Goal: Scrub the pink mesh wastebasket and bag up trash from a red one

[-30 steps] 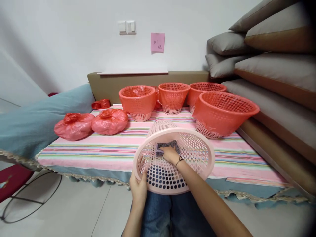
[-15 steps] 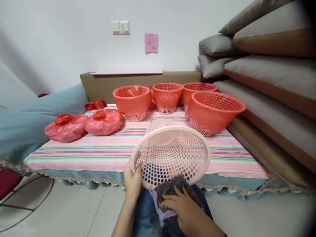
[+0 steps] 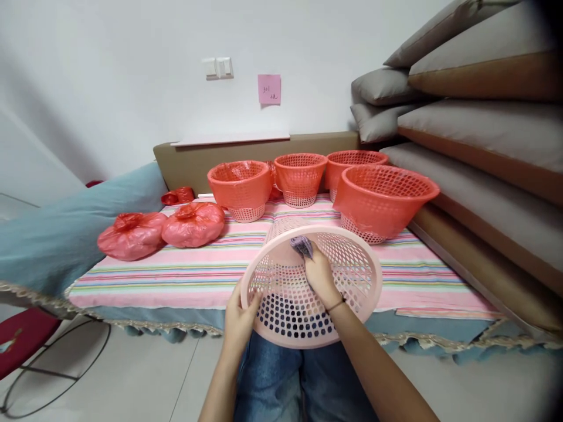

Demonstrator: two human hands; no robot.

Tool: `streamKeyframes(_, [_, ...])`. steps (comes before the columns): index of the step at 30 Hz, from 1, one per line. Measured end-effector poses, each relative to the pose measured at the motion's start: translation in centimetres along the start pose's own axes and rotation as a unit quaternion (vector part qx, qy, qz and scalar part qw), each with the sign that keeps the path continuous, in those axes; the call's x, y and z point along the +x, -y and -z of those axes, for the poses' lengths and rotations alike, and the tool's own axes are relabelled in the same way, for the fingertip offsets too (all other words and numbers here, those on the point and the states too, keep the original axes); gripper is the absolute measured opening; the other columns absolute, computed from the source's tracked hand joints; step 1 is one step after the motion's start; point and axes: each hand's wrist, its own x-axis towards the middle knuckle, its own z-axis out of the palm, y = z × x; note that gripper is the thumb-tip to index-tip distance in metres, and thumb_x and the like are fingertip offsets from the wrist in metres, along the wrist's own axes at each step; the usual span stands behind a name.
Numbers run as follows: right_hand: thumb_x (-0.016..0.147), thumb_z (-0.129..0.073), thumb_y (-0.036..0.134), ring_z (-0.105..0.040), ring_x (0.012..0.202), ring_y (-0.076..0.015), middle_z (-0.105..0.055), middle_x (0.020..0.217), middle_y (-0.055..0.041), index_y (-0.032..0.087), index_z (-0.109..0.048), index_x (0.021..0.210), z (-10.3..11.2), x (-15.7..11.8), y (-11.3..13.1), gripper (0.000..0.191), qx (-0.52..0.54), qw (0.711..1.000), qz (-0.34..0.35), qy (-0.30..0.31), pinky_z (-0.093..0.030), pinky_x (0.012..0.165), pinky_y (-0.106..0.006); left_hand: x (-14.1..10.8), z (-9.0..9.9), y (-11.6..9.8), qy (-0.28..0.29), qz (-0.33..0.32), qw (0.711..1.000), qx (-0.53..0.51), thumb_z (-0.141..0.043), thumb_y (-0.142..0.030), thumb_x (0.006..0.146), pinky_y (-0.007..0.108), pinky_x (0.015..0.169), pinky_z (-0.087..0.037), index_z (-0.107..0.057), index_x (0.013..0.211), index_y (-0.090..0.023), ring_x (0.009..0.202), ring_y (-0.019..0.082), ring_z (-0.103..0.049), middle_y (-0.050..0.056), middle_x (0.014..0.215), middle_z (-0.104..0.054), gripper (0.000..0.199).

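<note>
A pale pink mesh basket (image 3: 369, 305) is tilted above my knees, its opening facing me. My left hand (image 3: 241, 316) grips its rim at the lower left, the thumb inside and the other fingers behind the wall. Inside the basket, near its bottom, my right hand (image 3: 320, 271) holds a bunched grey and purple cloth (image 3: 301, 245). The fingers are wrapped round the cloth and partly hidden by it.
Several red-lined baskets (image 3: 241, 186) stand on the striped cloth (image 3: 176, 281) behind. Two tied red bags (image 3: 193, 225) lie at left, beside a blue cushion (image 3: 88, 202). Grey cushions (image 3: 484, 129) are stacked at right. A red stool (image 3: 30, 334) stands at lower left.
My right hand has carried the cloth up from my lap into the basket, and the cloth is now bunched. My left hand still holds the rim. The whole view has shifted slightly.
</note>
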Motion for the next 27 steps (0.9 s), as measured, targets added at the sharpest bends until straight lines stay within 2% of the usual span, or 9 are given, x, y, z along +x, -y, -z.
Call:
streamKeyframes(3, [0.083,-0.036,0.005,-0.051,0.132,-0.0198,-0.057,0.143,-0.0089,0.017,-0.05,0.141,-3.4,1.6,-1.4,0.061,-0.103,0.994,-0.017,0.04,-0.034,0.114,-0.035,-1.0,0.0,2.6,-0.007,0.018,0.998,-0.06,-0.072,-0.041,0.078,0.046,0.112,-0.042,-0.057,0.135,-0.019,0.132,0.031,-0.054,0.016,0.14,-0.06,0.062])
streamKeyframes(5, [0.081,-0.039,0.005,-0.049,0.133,-0.0235,-0.057,0.142,-0.0083,0.019,-0.054,0.138,-5.9,1.4,-2.1,0.06,-0.123,0.989,-0.033,0.078,-0.027,0.117,-0.044,-1.0,0.3,3.5,-0.001,0.02,0.997,-0.077,-0.071,-0.041,0.08,0.046,0.114,-0.04,-0.054,0.138,-0.02,0.135,0.031,-0.051,0.015,0.144,-0.056,0.064])
streamKeyframes(8, [0.081,-0.045,0.007,-0.042,0.137,-0.0338,-0.053,0.146,-0.0088,0.022,-0.056,0.137,-9.1,0.4,-2.9,0.058,-0.163,0.977,-0.06,0.12,-0.013,0.116,-0.064,-0.8,0.8,4.3,0.006,0.024,0.996,-0.081,-0.071,-0.041,0.08,0.048,0.116,-0.037,-0.054,0.138,-0.02,0.136,0.032,-0.05,0.015,0.146,-0.054,0.064])
streamKeyframes(11, [0.082,-0.048,0.011,-0.037,0.139,-0.0397,-0.053,0.147,-0.0081,0.024,-0.057,0.137,-10.5,-0.1,-3.2,0.057,-0.194,0.966,-0.08,0.152,-0.008,0.113,-0.07,-0.8,1.1,5.4,-0.012,0.026,0.996,-0.088,-0.072,-0.043,0.08,0.049,0.116,-0.037,-0.055,0.137,-0.02,0.135,0.033,-0.051,0.016,0.147,-0.053,0.064])
streamKeyframes(13, [0.083,-0.048,0.012,-0.041,0.136,-0.0395,-0.058,0.142,-0.008,0.026,-0.059,0.135,-10.2,0.2,-3.1,0.055,-0.203,0.959,-0.083,0.178,-0.013,0.113,-0.069,-0.9,1.1,6.2,-0.029,0.019,0.995,-0.094,-0.072,-0.043,0.079,0.05,0.115,-0.037,-0.055,0.137,-0.02,0.135,0.033,-0.051,0.016,0.147,-0.053,0.065])
streamKeyframes(15, [0.083,-0.047,0.013,-0.049,0.131,-0.0367,-0.062,0.137,-0.0086,0.027,-0.061,0.133,-9.4,0.6,-2.8,0.054,-0.204,0.954,-0.078,0.206,-0.023,0.112,-0.064,-1.1,1.0,6.6,-0.042,0.016,0.995,-0.091,-0.072,-0.043,0.079,0.051,0.115,-0.037,-0.056,0.136,-0.02,0.134,0.034,-0.051,0.016,0.146,-0.054,0.064])
streamKeyframes(19, [0.081,-0.046,0.011,-0.059,0.121,-0.0257,-0.066,0.132,-0.0069,0.026,-0.063,0.131,-7.4,-0.4,-1.7,0.054,-0.178,0.949,-0.041,0.257,-0.04,0.107,-0.04,-1.1,0.6,5.9,-0.052,0.03,0.995,-0.083,-0.072,-0.044,0.078,0.049,0.116,-0.037,-0.06,0.131,-0.017,0.133,0.034,-0.053,0.016,0.14,-0.059,0.061])
streamKeyframes(22, [0.079,-0.045,0.006,-0.058,0.123,-0.0213,-0.064,0.135,-0.0052,0.025,-0.063,0.132,-5.6,-3.4,-0.6,0.059,-0.151,0.947,-0.008,0.283,-0.04,0.107,-0.032,-1.0,0.5,5.0,-0.047,0.027,0.995,-0.088,-0.072,-0.042,0.078,0.047,0.116,-0.038,-0.06,0.131,-0.016,0.132,0.032,-0.054,0.016,0.138,-0.061,0.061])
streamKeyframes(27, [0.07,-0.04,-0.002,-0.053,0.125,-0.0198,-0.061,0.136,-0.0032,0.029,-0.062,0.133,-1.9,-10.1,1.1,0.073,-0.086,0.938,0.061,0.331,-0.036,0.11,-0.034,-0.9,0.3,4.2,-0.031,0.021,0.996,-0.078,-0.071,-0.036,0.078,0.044,0.115,-0.039,-0.058,0.133,-0.017,0.134,0.03,-0.052,0.015,0.141,-0.059,0.06])
